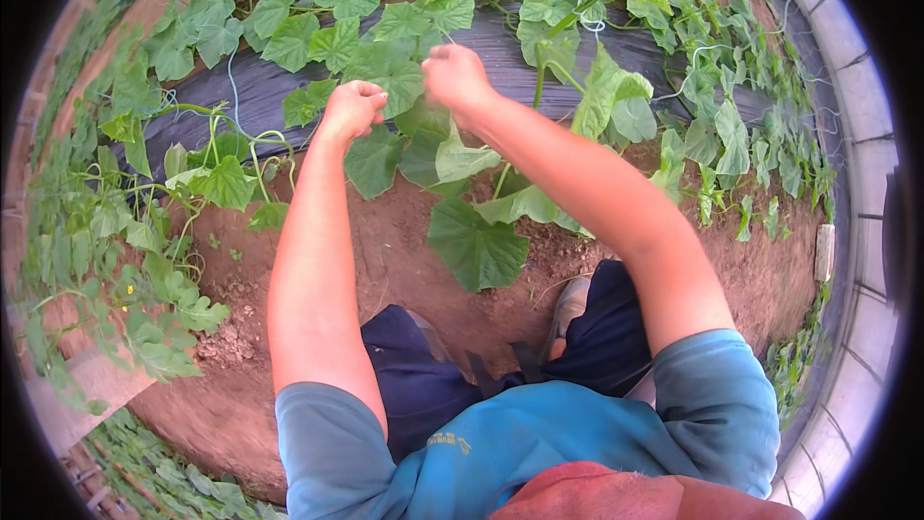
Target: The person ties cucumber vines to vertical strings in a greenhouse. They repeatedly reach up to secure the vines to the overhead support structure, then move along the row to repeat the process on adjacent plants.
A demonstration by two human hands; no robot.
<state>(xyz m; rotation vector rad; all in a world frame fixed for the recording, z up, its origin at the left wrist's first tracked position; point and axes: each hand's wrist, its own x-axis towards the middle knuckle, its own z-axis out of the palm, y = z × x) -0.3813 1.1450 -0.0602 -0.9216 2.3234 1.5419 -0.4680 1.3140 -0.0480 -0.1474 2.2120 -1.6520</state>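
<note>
Both of my arms reach forward over a row of broad-leaved green vines. My left hand (354,111) is closed in a pinch, thumb and fingers together, beside a large leaf (385,65). What it holds, if anything, is too small to make out. Just to the right and slightly farther off, my right hand (456,80) is closed too and a little blurred, with its fingers at the leaf's right side. Its contents are hidden. Below the hands, several leaves hang from the plant, including a big dark green leaf (477,243) low over the soil.
Dark plastic film (265,87) covers the raised bed under the vines. Pale blue strings (234,87) run among the plants. Brown soil (385,250) lies before my feet. At the far right curves a light-coloured wall (871,173); a flat board (91,395) lies lower left.
</note>
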